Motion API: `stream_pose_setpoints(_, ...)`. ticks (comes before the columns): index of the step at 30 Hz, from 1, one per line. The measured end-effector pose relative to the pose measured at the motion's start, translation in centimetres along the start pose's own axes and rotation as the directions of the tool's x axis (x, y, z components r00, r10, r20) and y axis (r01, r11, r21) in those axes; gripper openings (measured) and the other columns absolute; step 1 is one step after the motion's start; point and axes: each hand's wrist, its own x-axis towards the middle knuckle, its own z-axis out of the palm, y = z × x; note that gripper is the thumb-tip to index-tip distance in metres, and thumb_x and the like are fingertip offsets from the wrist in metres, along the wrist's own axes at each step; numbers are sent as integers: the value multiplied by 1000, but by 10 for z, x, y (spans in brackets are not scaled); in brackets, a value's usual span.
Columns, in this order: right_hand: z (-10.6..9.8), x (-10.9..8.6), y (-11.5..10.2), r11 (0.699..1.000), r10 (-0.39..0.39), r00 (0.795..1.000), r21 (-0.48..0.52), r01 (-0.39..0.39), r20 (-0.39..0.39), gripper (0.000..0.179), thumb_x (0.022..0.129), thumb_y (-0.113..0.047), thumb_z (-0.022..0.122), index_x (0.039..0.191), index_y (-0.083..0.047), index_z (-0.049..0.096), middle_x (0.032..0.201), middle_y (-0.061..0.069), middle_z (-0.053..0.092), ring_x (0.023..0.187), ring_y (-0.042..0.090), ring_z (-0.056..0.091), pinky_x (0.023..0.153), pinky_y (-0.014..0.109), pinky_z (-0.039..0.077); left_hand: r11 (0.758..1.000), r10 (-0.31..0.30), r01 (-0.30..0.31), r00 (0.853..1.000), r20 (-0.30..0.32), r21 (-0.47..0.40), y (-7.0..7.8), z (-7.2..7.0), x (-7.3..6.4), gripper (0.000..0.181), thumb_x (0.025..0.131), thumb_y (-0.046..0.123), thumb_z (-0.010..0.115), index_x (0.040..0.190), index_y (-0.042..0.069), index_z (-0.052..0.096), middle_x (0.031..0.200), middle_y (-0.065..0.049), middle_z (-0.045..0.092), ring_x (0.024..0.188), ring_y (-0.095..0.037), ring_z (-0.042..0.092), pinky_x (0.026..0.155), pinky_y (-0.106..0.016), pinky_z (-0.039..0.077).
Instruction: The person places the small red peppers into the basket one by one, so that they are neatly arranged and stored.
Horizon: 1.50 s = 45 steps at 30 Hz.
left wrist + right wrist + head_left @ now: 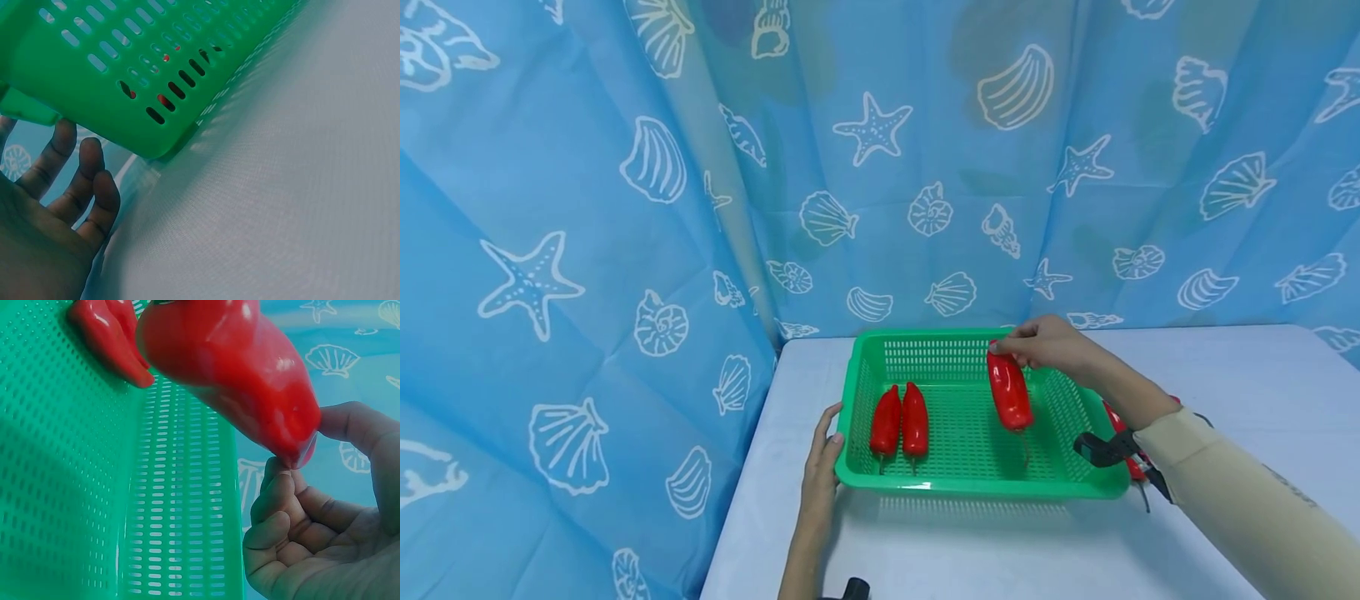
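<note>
In the head view my right hand (1048,346) pinches a red pepper (1009,392) by its pointed tip, over the right half of a green plastic basket (977,486). The pepper hangs with its stem down. The right wrist view shows thumb and fingertips on the tip of that pepper (237,375). Two more red peppers, one (886,423) beside the other (915,419), lie in the basket's left part. My left hand (822,467) touches the left rim of the basket. In the left wrist view its fingers (90,159) spread loosely near the lip; the thumb is hidden there.
Further red peppers (1136,468) lie right of the basket, partly hidden by my right forearm and wrist strap. A white cloth (940,550) covers the table. Blue curtains (880,208) with shell and starfish prints hang behind and at the left.
</note>
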Motion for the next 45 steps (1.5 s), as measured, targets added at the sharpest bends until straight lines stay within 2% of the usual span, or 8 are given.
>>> stream_pose_setpoints(9,8,13,-3,1000,6,1000,8,-6,-12,33,93,-34,71,97,-1,71,79,7,59,77,23,51,69,34,47,1000,4,-4,1000,-1,-6,1,-1,1,55,99,58,44,151,41,38,155,0,38,122,-26,55,97,-49,48)
stream_pose_setpoints(18,17,25,0,1000,21,1000,11,-21,-9,36,92,-38,71,96,-2,72,84,8,60,79,23,51,71,35,48,1000,-7,7,1000,0,-14,-2,1,1,56,99,58,45,151,40,39,156,-1,38,125,-27,53,97,-50,48)
stream_pose_setpoints(25,24,32,5,999,16,1000,34,-16,7,37,94,-36,70,102,0,71,83,6,59,78,22,50,69,34,46,1000,9,-9,1000,7,-16,-4,0,2,51,100,57,45,149,43,41,153,0,40,121,-26,55,93,-45,51)
stream_pose_setpoints(33,32,42,6,997,50,999,55,-51,18,45,93,-38,71,111,3,69,87,6,60,81,21,52,74,34,48,1000,28,-28,1000,8,-5,-1,-3,2,53,101,53,44,152,37,39,153,-2,40,117,-25,56,92,-40,50)
stream_pose_setpoints(39,39,49,11,997,66,998,45,-67,18,49,92,-40,71,116,3,69,99,9,64,92,23,57,77,33,50,999,32,-31,999,13,-13,-1,-3,2,54,102,53,44,153,36,38,153,0,40,118,-25,56,91,-39,49)
stream_pose_setpoints(45,49,57,16,997,68,997,41,-69,25,44,92,-37,71,112,2,70,96,9,64,91,22,58,83,40,52,999,35,-34,999,19,-25,0,-2,2,50,102,51,44,151,40,40,153,1,40,116,-24,56,90,-37,49)
